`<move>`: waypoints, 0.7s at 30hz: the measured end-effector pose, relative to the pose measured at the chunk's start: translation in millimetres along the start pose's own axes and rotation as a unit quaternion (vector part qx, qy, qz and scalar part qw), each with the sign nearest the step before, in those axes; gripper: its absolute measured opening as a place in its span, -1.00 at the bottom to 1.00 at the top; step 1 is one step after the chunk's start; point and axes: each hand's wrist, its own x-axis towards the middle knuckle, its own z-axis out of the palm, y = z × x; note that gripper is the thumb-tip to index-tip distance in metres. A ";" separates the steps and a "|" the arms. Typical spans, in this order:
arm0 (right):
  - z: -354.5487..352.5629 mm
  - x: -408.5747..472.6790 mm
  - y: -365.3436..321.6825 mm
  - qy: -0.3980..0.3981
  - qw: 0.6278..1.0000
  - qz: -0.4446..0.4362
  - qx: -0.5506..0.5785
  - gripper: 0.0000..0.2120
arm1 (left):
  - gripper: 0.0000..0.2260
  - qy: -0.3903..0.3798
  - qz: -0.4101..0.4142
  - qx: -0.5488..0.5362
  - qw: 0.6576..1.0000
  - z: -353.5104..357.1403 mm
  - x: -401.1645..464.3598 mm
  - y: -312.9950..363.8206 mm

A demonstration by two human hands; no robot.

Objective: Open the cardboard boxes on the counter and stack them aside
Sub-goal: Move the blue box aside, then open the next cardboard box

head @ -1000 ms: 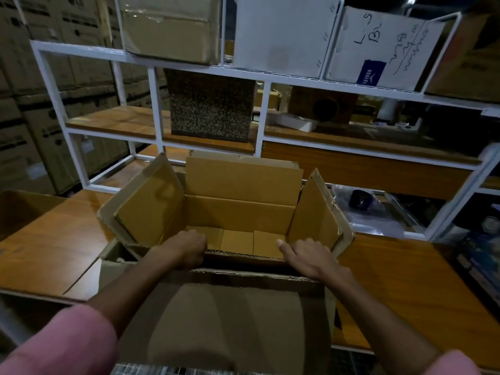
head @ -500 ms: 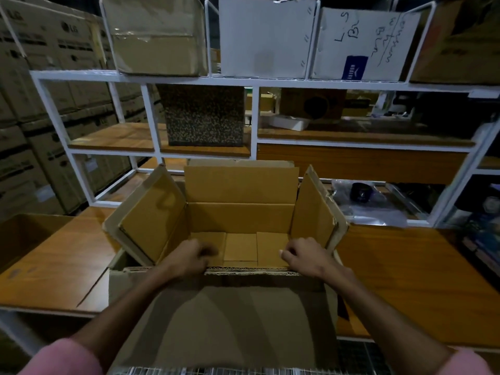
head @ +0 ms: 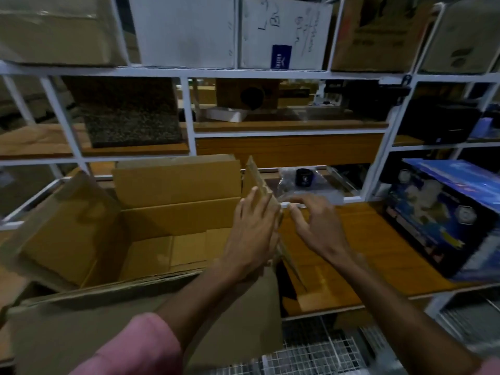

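1. Both hands meet at the right side flap [head: 259,182] of the cardboard box [head: 151,239]: the left hand [head: 253,234] lies flat against its inner face with straight fingers, while the right hand [head: 315,226] hovers outside with spread, loosely bent fingers, holding nothing.
2. Corrugated brown and open-topped, the box sits on the wooden counter [head: 351,255]; its near flap hangs toward the pink sleeve [head: 135,347].
3. A glossy blue box [head: 443,220] stands to the right.
4. Behind rises a white metal shelf frame [head: 189,115].
5. Half a second ago both hands gripped the near edge; the flap now stands more upright.
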 end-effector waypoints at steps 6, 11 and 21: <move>-56.9 0.6 99.3 0.052 0.997 0.058 -0.025 -0.81 | -0.44 -0.037 0.049 0.015 0.998 52.0 71.7 76.9; -99.0 -6.3 209.4 0.056 0.992 0.108 -0.034 -0.80 | -0.40 -0.101 0.059 0.014 0.993 112.5 136.1 147.3; -192.9 -30.4 431.9 0.053 0.963 0.230 -0.130 -0.73 | -0.39 -0.234 0.094 0.011 0.968 239.9 250.0 287.3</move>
